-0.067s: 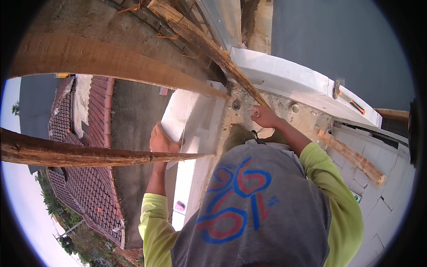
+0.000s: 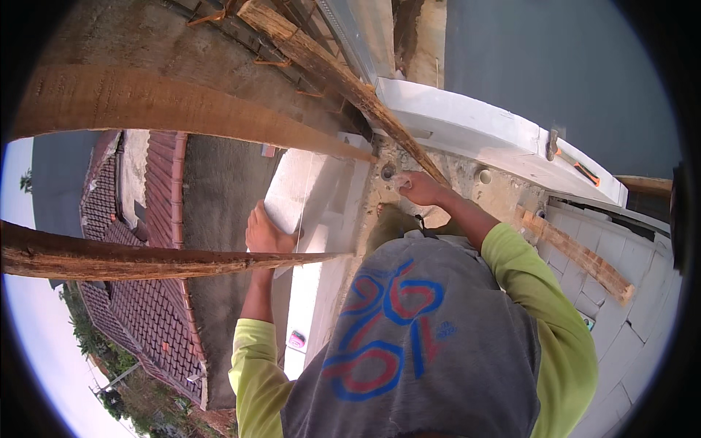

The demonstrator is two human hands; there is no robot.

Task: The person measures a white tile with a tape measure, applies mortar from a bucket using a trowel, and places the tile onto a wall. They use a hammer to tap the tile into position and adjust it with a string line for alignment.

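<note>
A pale white lightweight block [image 2: 296,182] lies on top of the low white wall [image 2: 328,263] to my left. My left hand [image 2: 269,232] grips the near end of this block, its fingers along the outer side and the thumb toward the inner side. Over the rough concrete floor my right hand [image 2: 418,188] is closed, its fingers bent together. Whatever it pinches, if anything, is too small to make out. A slanting wooden pole [image 2: 350,87] comes down just beyond that hand, with its lower end behind my wrist.
Another wooden pole [image 2: 168,259] crosses in front of my left wrist. A hammer [image 2: 553,146] with an orange and black handle lies on the white wall [image 2: 467,120] ahead. A wooden plank [image 2: 577,254] rests at right. A small pink object [image 2: 296,339] sits on the left wall. Tiled roofs [image 2: 142,299] lie beyond.
My right hand has shifted left, from beside the slanting pole's foot toward the block. My left hand stays on the block.
</note>
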